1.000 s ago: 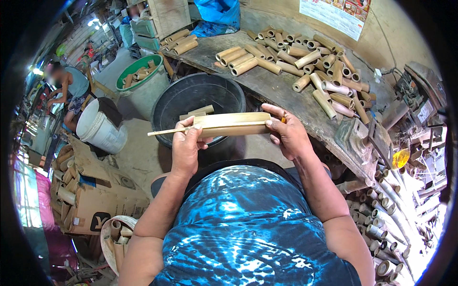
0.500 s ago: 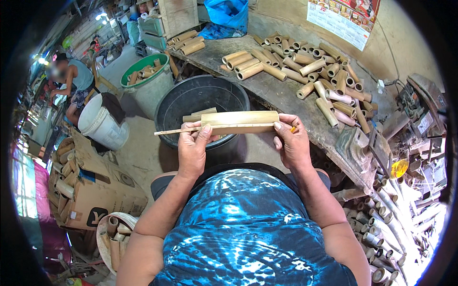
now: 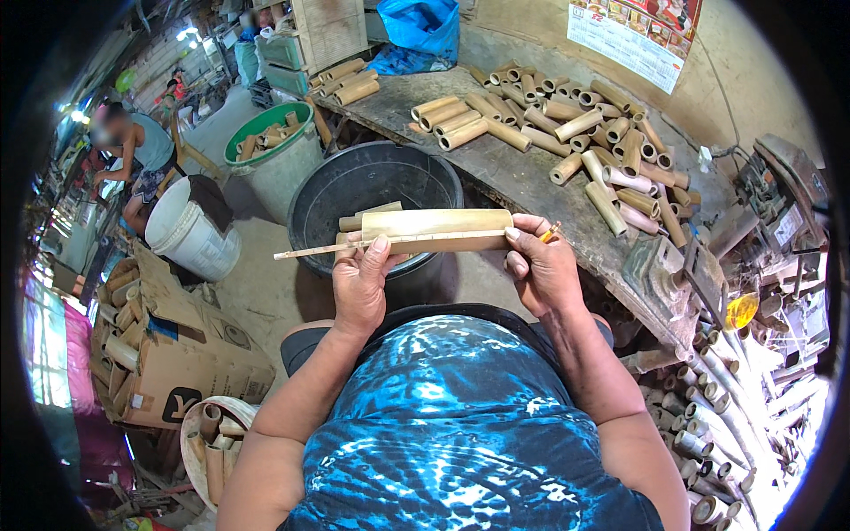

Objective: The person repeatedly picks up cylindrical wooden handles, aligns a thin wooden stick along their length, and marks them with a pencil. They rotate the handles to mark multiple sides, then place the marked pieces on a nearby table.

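Note:
A bamboo tube point(image 3: 434, 223) lies level across the front of my body, held up at both ends. Along its near side runs a thin bamboo strip point(image 3: 305, 251) with small dark marks, sticking out past the tube's left end. My left hand point(image 3: 361, 281) is closed on the tube's left end and the strip, thumb pressing on the strip from the near side. My right hand point(image 3: 542, 265) pinches the right end of tube and strip between thumb and fingers. An orange pencil point(image 3: 551, 233) is also tucked between the right hand's fingers.
Beyond my hands stands a black tub point(image 3: 310, 190) with a few bamboo pieces. Many cut tubes lie on the bench point(image 3: 522, 190) at right. A green-rimmed bin point(image 3: 292, 168), white bucket point(image 3: 181, 232) and cardboard box point(image 3: 190, 345) stand left. A person point(image 3: 146, 146) works at far left.
The tube and strip have shifted slightly left and tilted a little, the strip's left tip now lower. The pencil in my right hand has turned a little upward. Both hands keep their hold.

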`<state>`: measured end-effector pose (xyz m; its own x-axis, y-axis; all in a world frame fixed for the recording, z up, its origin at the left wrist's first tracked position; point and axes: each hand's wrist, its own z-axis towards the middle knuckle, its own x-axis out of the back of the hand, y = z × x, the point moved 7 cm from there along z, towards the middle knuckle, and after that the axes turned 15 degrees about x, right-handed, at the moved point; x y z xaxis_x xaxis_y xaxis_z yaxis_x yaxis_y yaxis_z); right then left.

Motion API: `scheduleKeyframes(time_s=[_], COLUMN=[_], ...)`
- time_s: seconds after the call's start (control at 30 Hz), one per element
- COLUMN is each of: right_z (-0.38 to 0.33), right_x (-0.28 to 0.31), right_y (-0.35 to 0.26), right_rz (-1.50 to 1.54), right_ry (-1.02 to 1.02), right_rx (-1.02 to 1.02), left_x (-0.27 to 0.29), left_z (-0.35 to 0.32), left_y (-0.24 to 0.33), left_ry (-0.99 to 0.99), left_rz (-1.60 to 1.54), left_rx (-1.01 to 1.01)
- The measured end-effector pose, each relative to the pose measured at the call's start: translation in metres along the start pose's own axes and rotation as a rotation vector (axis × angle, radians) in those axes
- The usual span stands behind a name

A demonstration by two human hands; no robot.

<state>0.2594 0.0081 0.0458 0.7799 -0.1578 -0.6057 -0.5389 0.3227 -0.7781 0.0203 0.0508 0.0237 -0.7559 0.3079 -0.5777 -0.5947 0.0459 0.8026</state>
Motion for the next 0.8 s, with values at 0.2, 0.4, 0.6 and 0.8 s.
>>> scheduleKeyframes(time_s=[0.2, 0.4, 0.6, 0.8], right_z=[0.001, -0.005, -0.001, 0.003], right_x=[-0.005, -0.015, -0.014, -0.009], right_y=[-0.004, -0.013, -0.014, -0.009], right_rz=[-0.227, -0.408, -0.451, -0.452], right_ry=[-0.034, -0.113, -0.167, -0.135], right_rx=[0.349, 0.559, 0.493, 0.433], left_x=[0.003, -0.007, -0.006, -0.004], left_z=[0.001, -0.003, -0.003, -0.005], left_y=[-0.01, -0.007, -0.008, -0.004], left_ry=[0.161, 0.17, 0.123, 0.072], left_rz=[-0.111, -0.114, -0.046, 0.162], left_rx=[0.095, 0.142, 0.183, 0.093])
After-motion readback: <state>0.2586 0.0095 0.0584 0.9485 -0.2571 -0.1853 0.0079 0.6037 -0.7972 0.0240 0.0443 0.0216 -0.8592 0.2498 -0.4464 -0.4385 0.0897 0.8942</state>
